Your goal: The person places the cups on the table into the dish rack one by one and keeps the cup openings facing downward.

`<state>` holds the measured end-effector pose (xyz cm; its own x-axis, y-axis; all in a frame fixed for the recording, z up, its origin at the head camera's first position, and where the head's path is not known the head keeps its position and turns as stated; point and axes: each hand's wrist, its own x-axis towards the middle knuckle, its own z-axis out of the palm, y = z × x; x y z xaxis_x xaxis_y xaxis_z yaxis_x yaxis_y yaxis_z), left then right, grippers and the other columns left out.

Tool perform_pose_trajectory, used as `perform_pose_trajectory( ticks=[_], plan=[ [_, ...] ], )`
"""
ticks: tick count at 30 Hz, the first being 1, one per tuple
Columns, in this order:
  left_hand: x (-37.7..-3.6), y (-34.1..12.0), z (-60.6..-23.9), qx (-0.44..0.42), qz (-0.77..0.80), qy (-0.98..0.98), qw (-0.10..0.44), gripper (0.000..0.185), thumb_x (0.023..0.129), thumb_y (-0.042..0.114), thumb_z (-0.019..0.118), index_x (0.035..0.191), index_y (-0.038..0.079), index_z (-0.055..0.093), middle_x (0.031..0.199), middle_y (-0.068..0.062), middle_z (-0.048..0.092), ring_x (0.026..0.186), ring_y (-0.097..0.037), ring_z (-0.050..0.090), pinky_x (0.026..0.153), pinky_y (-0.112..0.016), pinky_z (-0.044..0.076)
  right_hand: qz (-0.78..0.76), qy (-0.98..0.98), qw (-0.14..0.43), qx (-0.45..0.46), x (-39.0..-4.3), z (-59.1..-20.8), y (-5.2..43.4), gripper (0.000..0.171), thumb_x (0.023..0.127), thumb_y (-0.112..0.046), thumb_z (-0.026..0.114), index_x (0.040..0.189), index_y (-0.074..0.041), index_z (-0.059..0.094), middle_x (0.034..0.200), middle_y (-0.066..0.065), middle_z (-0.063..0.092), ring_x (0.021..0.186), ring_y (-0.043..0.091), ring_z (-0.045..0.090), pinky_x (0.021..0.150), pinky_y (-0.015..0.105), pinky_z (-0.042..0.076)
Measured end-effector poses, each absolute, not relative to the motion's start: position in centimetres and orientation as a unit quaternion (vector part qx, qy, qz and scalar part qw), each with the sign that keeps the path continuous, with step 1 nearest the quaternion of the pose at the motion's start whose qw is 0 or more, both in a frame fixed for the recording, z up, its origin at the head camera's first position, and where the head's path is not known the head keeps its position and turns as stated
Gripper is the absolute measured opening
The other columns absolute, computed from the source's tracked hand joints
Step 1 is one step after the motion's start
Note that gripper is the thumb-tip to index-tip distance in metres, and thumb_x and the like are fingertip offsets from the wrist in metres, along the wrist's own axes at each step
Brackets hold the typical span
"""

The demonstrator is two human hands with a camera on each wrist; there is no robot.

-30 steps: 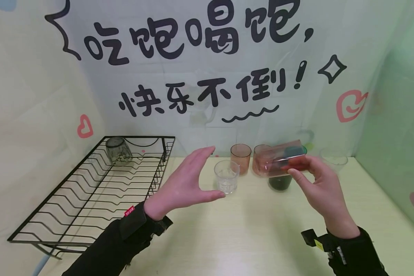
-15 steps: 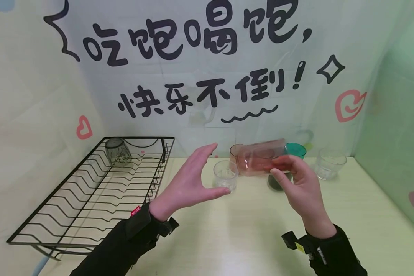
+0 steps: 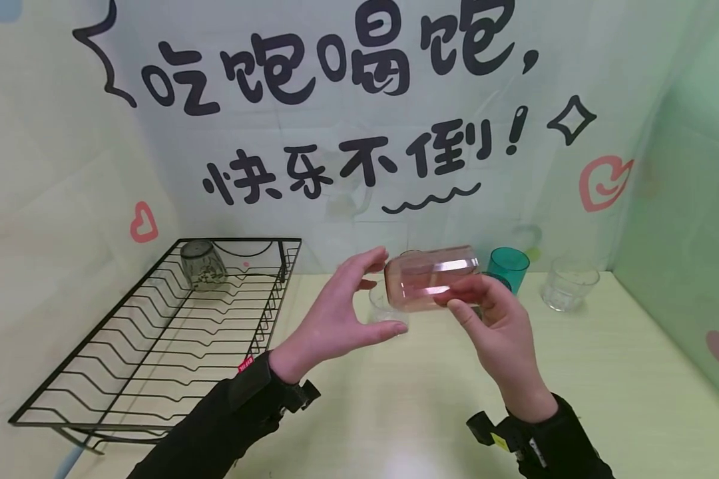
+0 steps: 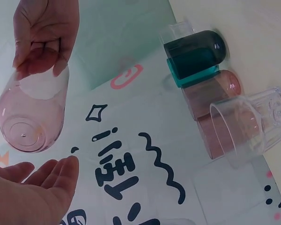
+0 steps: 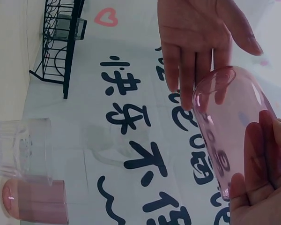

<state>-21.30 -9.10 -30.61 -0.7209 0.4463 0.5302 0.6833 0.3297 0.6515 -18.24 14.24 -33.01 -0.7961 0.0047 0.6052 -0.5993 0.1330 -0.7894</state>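
Observation:
My right hand (image 3: 497, 332) grips a clear pink glass (image 3: 416, 276) near its rim, thumb on the near side. The glass lies on its side in the air above the table, its base pointing left. Facing that base, my left hand (image 3: 341, 313) is held with thumb and fingers spread apart and nothing between them. In the left wrist view the round base of the pink glass (image 4: 30, 126) shows just beyond the left fingertips. The right wrist view has the left fingers behind the glass's base end. Behind the left fingers a clear tumbler (image 3: 389, 309) is partly hidden.
A black wire dish rack (image 3: 156, 339) stands at the left, with a grey glass (image 3: 202, 265) upside down at its far end. A teal glass (image 3: 508, 266) and a clear glass (image 3: 569, 286) stand at the back right. More pink glasses (image 4: 215, 89) and a dark glass (image 4: 196, 54) stand in the row.
My right hand has carried the pink glass leftward, toward the left hand. The left hand has shifted slightly right with its fingers still spread.

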Motion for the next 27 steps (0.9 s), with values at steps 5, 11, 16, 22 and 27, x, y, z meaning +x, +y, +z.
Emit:
perform_pose_trajectory(
  ticks=[5, 11, 16, 22, 27],
  plan=[
    [-21.4, -8.7, -30.7, -0.371, -0.485, -0.779, 0.145, 0.094, 0.071, 0.012, 0.090, 0.149, 0.008, 0.038, 0.139, -0.003, 0.050, 0.124, -0.014, 0.047, 0.097, -0.032, 0.049, 0.636, -0.690, 0.252, 0.236, -18.1, -33.3, 13.4, 0.019, 0.092, 0.005, 0.064, 0.110, 0.007, 0.061, 0.100, 0.003, 0.071, 0.094, 0.018, 0.065, 0.085, 0.023, 0.053],
    [-21.2, -8.4, -30.8, -0.382, -0.503, -0.762, 0.145, 0.090, 0.073, 0.009, 0.088, 0.148, 0.006, 0.038, 0.138, -0.006, 0.050, 0.119, -0.017, 0.050, 0.096, -0.032, 0.051, 0.645, -0.674, 0.249, 0.260, -17.9, -33.5, 12.6, 0.017, 0.094, 0.003, 0.063, 0.110, 0.008, 0.060, 0.100, 0.003, 0.072, 0.095, 0.018, 0.065, 0.086, 0.024, 0.052],
    [-21.3, -8.3, -30.8, -0.384, -0.519, -0.750, 0.140, 0.085, 0.075, 0.004, 0.085, 0.146, 0.004, 0.039, 0.137, -0.010, 0.051, 0.117, -0.021, 0.053, 0.094, -0.032, 0.052, 0.648, -0.680, 0.248, 0.240, -17.5, -33.4, 12.3, 0.018, 0.094, 0.000, 0.064, 0.111, 0.007, 0.060, 0.099, 0.003, 0.071, 0.094, 0.020, 0.064, 0.084, 0.025, 0.052],
    [-21.3, -8.2, -30.8, -0.386, -0.522, -0.747, 0.143, 0.080, 0.076, 0.002, 0.084, 0.144, 0.002, 0.041, 0.134, -0.010, 0.053, 0.114, -0.021, 0.054, 0.092, -0.031, 0.053, 0.651, -0.687, 0.239, 0.218, -17.3, -33.4, 12.0, 0.018, 0.093, 0.007, 0.062, 0.111, 0.008, 0.059, 0.100, 0.003, 0.070, 0.095, 0.018, 0.066, 0.086, 0.025, 0.053],
    [-21.2, -8.3, -30.8, -0.384, -0.523, -0.747, 0.146, 0.079, 0.077, 0.003, 0.084, 0.143, 0.002, 0.042, 0.133, -0.010, 0.054, 0.113, -0.022, 0.055, 0.091, -0.031, 0.054, 0.646, -0.692, 0.237, 0.218, -17.3, -33.5, 12.0, 0.019, 0.093, 0.008, 0.062, 0.111, 0.007, 0.059, 0.101, 0.002, 0.070, 0.096, 0.017, 0.066, 0.086, 0.024, 0.053]
  ],
)
